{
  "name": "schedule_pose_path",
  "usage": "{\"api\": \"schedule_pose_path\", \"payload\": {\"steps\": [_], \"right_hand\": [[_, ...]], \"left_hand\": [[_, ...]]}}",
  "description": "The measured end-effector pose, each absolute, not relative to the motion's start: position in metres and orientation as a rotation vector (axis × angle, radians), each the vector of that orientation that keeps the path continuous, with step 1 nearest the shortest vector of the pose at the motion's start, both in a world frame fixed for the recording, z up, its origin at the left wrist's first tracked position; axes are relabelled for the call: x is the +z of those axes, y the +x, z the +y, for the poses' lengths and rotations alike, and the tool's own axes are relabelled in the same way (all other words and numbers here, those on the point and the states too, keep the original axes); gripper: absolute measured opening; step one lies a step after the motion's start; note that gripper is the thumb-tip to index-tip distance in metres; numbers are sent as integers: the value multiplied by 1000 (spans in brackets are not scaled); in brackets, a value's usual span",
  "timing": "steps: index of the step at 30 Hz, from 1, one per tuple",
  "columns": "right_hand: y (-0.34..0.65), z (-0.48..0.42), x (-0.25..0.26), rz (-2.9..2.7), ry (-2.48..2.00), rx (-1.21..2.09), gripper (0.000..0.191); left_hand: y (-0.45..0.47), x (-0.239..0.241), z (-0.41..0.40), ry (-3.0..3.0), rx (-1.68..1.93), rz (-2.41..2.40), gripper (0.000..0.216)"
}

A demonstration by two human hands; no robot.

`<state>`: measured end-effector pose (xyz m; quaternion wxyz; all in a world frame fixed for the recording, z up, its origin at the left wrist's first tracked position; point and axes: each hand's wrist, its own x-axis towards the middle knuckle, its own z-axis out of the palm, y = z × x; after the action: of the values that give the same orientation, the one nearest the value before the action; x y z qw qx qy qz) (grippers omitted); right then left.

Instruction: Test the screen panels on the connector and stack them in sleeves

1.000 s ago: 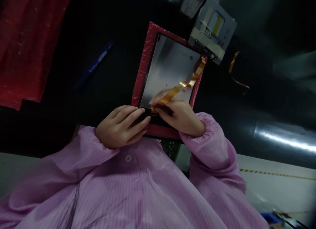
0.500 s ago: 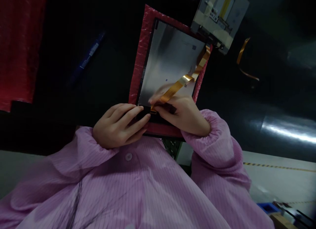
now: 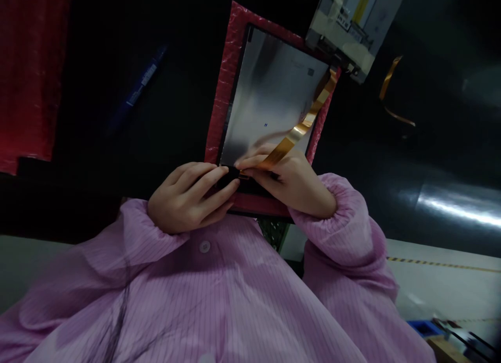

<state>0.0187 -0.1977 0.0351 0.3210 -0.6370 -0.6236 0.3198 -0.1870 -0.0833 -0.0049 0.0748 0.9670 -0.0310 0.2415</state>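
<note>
A silvery flat panel [image 3: 274, 102] lies on a red bubble-wrap sheet [image 3: 227, 81] on the dark table. An orange ribbon cable [image 3: 305, 123] runs from the small grey box [image 3: 352, 24] at the far right down to the panel's near edge. My right hand [image 3: 293, 183] pinches the near end of that cable at the panel's edge. My left hand [image 3: 188, 196] rests curled on the panel's near left corner, its fingertips touching the dark connector strip beside the cable end. Both wrists wear pink striped sleeves.
A blue pen [image 3: 136, 89] lies on the dark table to the left. More red bubble wrap [image 3: 27, 76] fills the far left. A loose orange cable strip [image 3: 391, 92] lies to the right. Pale floor with a striped line [image 3: 442, 264] shows beyond the table's near edge.
The view has shifted slightly, so the panel and box sit higher and further right. My right fingers have moved a little along the cable end; my left hand stays put.
</note>
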Motion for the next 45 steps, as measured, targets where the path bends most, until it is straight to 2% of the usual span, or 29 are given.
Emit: {"api": "schedule_pose_path", "payload": {"steps": [12, 24, 35, 45], "right_hand": [[15, -199, 36, -1734, -1682, 806, 23], [16, -200, 34, -1732, -1650, 788, 28], [16, -200, 35, -1742, -1657, 813, 29], [16, -199, 34, -1759, -1657, 772, 28]], "left_hand": [[-187, -5, -84, 2940, 730, -78, 40], [-188, -6, -85, 2928, 706, -59, 36], [-189, -8, -86, 2902, 672, -40, 46], [-185, -4, -90, 2928, 704, 1, 42]]}}
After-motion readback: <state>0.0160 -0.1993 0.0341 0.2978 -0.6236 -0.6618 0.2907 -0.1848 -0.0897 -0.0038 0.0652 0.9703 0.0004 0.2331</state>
